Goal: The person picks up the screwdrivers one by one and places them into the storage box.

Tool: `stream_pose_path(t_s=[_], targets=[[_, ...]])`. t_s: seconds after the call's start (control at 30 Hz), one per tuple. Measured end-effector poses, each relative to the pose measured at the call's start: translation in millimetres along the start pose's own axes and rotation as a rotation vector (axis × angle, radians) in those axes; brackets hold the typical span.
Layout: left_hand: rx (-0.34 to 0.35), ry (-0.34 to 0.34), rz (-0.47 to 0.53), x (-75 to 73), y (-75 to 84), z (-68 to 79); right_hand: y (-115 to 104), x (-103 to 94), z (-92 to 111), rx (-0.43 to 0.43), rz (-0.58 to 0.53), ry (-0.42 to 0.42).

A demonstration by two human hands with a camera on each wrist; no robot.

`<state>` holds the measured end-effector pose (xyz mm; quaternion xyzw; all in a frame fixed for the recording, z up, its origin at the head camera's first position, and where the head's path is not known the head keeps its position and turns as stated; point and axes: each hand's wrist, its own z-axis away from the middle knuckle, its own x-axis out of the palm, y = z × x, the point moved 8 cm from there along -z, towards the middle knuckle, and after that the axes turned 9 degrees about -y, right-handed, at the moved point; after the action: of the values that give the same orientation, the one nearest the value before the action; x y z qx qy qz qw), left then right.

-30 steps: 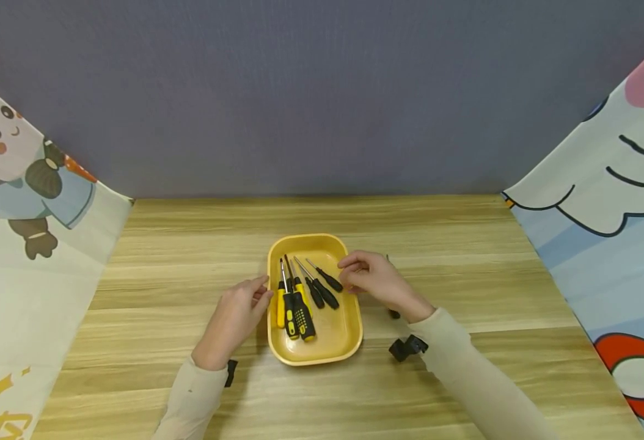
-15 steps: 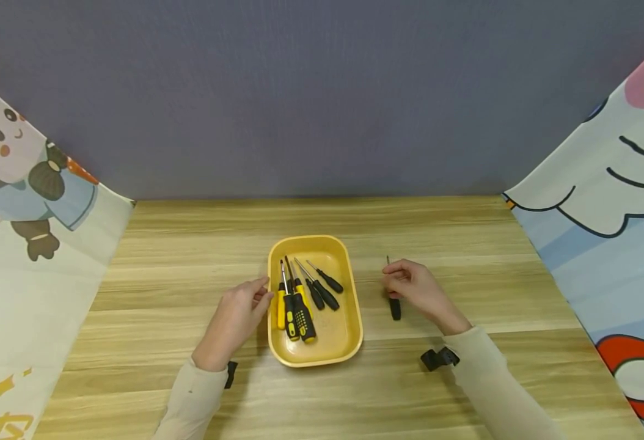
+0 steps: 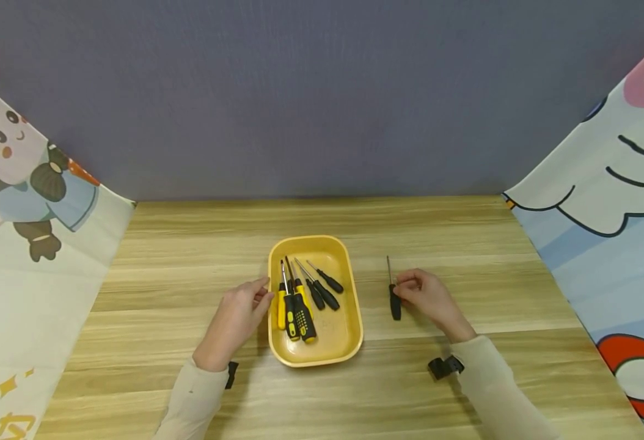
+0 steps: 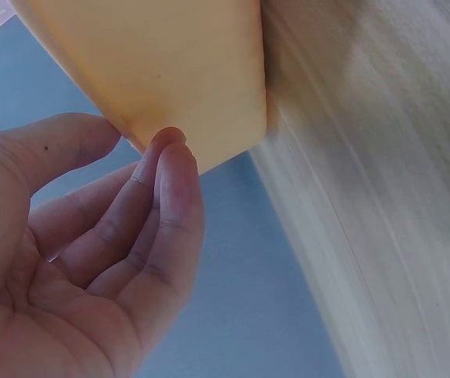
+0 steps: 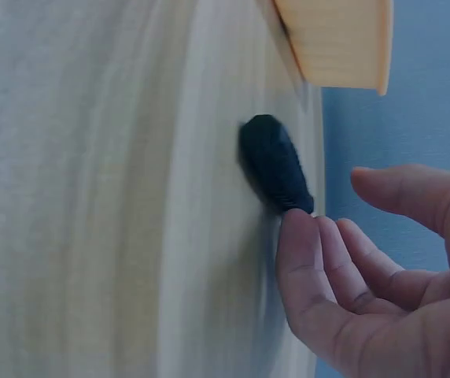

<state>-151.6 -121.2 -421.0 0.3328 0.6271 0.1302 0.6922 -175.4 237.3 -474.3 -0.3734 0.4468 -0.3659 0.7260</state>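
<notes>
A yellow plastic tray stands on the table, holding several screwdrivers with black or yellow-and-black handles, such as a large one. My left hand holds the tray's left rim; in the left wrist view the thumb meets the rim and the fingertips lie against the outer wall. Right of the tray, one black-handled screwdriver lies on the table, its thin shaft pointing away. My right hand is at its right side, fingertips by the handle, thumb spread apart; contact is hard to tell.
The wood-grain table meets a grey-blue back panel. Cartoon-printed panels flank it on the left and right. Each wrist wears a black camera mount.
My right hand has moved rightward from the tray's right rim, past the lone screwdriver, then slightly toward me beside its handle. The left hand and tray have stayed put.
</notes>
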Motion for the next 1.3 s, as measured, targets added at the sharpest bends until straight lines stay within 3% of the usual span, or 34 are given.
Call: stream_pose_path(t_s=[0.57,1.3], targets=[[-0.021,-0.01,0.027,2.0,-2.6,-0.1,1.8,4.2,-6.7,0.08,0.313,0.065],[-0.04,-0.023,0.033,2.7,-2.9,0.1,2.9,6.5,-10.8,0.123,0.326,0.051]])
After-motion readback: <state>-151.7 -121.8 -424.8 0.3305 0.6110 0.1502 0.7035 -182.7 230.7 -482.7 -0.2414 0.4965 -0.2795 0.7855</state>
